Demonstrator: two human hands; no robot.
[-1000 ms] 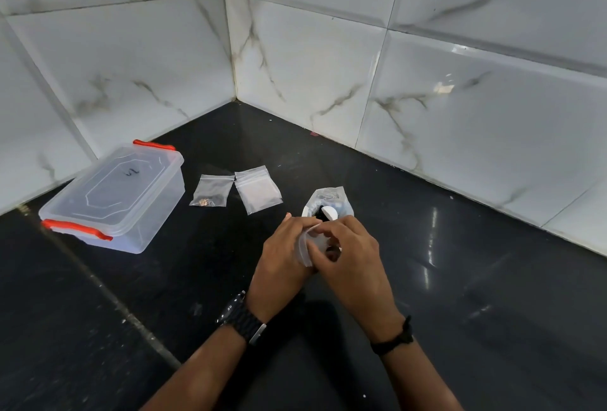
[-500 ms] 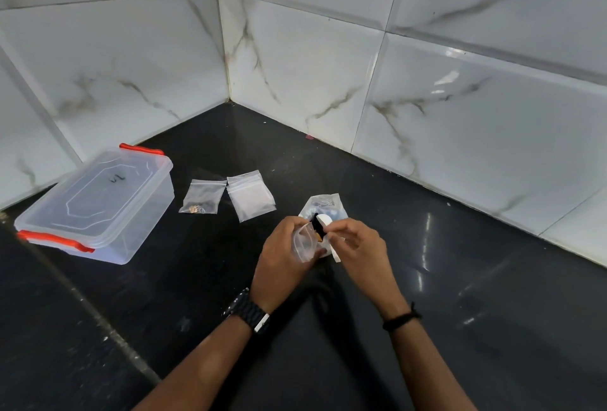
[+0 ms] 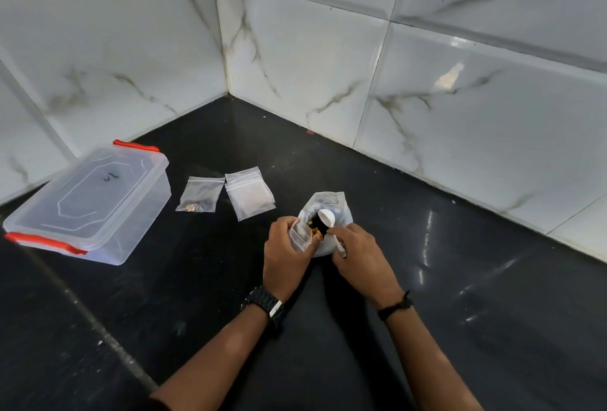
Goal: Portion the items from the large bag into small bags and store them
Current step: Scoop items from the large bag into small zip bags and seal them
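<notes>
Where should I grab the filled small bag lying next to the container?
Pinch the filled small bag at its empty zip-strip end, the far edge, coming from above. It lies flat on the counter, with its contents gathered at the near edge.

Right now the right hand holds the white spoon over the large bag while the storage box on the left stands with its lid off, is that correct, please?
Not quite: in the head view the storage box has its lid on. The rest holds: the right hand holds the white spoon over the large bag.

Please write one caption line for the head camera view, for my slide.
Left hand holds a small clear bag open; right hand holds a white plastic spoon at the large clear bag.
</notes>
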